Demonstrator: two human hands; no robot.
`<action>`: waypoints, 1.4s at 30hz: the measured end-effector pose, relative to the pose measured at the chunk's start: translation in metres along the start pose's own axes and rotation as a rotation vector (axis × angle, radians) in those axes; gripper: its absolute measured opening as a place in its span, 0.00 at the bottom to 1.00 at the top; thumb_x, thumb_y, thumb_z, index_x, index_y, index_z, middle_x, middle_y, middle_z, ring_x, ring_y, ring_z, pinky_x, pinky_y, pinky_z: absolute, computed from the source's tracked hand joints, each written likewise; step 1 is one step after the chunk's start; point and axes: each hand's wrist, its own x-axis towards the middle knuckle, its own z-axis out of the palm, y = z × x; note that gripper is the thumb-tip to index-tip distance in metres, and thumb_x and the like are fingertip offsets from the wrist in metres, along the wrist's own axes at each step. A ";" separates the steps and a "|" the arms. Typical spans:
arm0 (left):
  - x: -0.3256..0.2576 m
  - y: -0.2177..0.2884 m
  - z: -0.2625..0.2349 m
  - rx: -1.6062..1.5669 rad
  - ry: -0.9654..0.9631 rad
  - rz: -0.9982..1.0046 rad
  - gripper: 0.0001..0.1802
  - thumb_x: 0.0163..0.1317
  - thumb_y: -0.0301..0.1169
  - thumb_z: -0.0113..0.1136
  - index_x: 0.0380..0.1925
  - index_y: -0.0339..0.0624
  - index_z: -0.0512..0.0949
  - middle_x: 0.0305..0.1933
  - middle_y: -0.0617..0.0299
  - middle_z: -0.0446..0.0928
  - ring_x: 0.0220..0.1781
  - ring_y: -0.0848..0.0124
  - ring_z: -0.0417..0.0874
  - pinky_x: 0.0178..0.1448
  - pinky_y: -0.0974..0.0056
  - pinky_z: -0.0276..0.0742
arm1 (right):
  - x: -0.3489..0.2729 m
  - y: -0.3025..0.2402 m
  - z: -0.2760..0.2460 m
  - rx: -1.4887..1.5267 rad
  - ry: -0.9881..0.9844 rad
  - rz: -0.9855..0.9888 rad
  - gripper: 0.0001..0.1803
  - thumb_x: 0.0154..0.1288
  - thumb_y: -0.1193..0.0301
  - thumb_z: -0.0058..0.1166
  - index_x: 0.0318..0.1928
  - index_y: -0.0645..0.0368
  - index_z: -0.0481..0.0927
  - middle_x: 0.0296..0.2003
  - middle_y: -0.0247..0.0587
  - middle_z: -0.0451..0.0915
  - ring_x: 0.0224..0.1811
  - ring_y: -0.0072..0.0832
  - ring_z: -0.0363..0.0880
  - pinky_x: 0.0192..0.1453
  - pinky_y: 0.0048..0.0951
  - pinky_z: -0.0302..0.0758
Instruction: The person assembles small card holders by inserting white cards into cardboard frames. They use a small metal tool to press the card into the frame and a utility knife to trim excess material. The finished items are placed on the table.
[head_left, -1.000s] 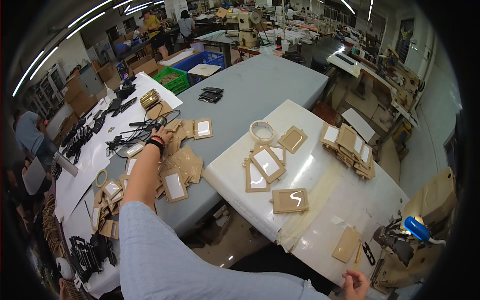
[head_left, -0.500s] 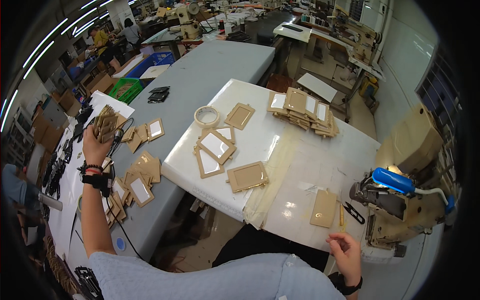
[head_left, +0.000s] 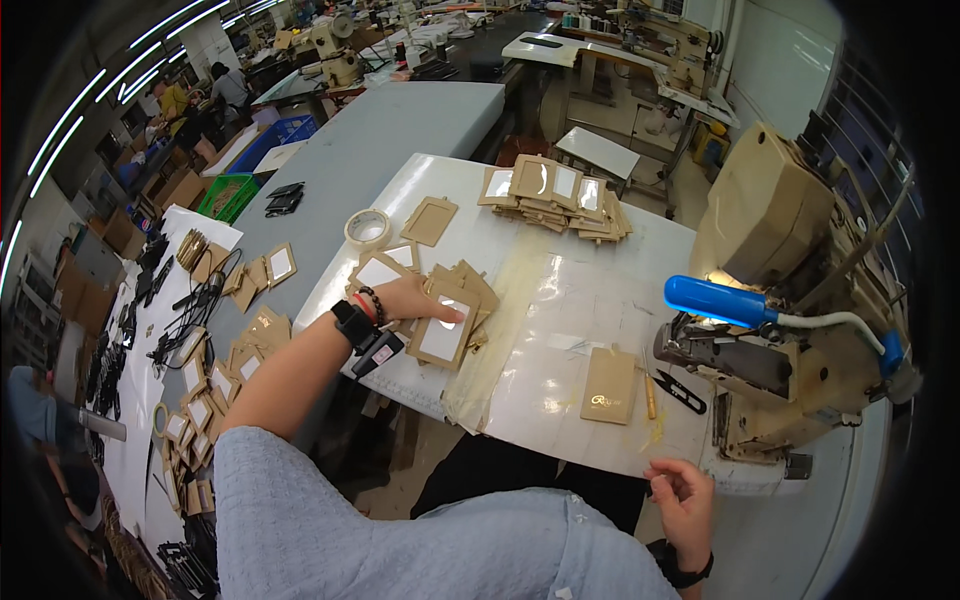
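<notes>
My left hand (head_left: 408,298) grips several tan card holders (head_left: 440,345) with white windows, over the left part of the white work table (head_left: 540,300). More holders lie beneath and beside them, partly hidden by the hand. My right hand (head_left: 685,505) is by the table's front edge, fingers loosely curled, thumb apart, nothing visible in it. Beyond it a plain tan piece with a gold mark (head_left: 607,388) lies flat. Beside that are a yellow-handled awl (head_left: 649,393) and black thread snips (head_left: 681,392).
A heap of tan holders (head_left: 570,195) covers the table's far side. A tape roll (head_left: 368,229) sits at the left edge. At right stands a sewing machine (head_left: 790,370) with a blue lamp (head_left: 720,300). More holders (head_left: 200,400) spread over the grey table (head_left: 400,120), near black cables.
My left hand has come from the far left table to the white table, bringing card holders. The view has turned somewhat right. My right hand stays near the front edge.
</notes>
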 end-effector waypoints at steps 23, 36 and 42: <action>-0.006 -0.018 0.029 0.621 1.013 0.238 0.48 0.45 0.45 0.75 0.63 0.36 0.64 0.56 0.46 0.70 0.57 0.50 0.72 0.59 0.54 0.70 | 0.021 0.013 0.003 -0.049 -0.038 0.006 0.10 0.63 0.74 0.60 0.44 0.65 0.81 0.30 0.32 0.82 0.26 0.11 0.67 0.30 0.15 0.66; -0.021 -0.019 0.061 0.439 1.273 0.276 0.42 0.47 0.29 0.73 0.64 0.45 0.66 0.50 0.51 0.75 0.52 0.54 0.75 0.56 0.55 0.71 | 0.055 0.057 -0.005 -0.086 0.046 0.004 0.10 0.64 0.74 0.58 0.44 0.66 0.80 0.28 0.34 0.80 0.25 0.14 0.72 0.30 0.18 0.69; -0.057 0.038 0.082 -0.128 1.120 0.463 0.37 0.57 0.21 0.65 0.67 0.42 0.62 0.43 0.55 0.81 0.38 0.75 0.82 0.42 0.70 0.77 | 0.052 0.069 -0.007 -0.182 0.158 -0.051 0.11 0.63 0.73 0.59 0.43 0.66 0.80 0.30 0.40 0.81 0.27 0.20 0.77 0.31 0.22 0.72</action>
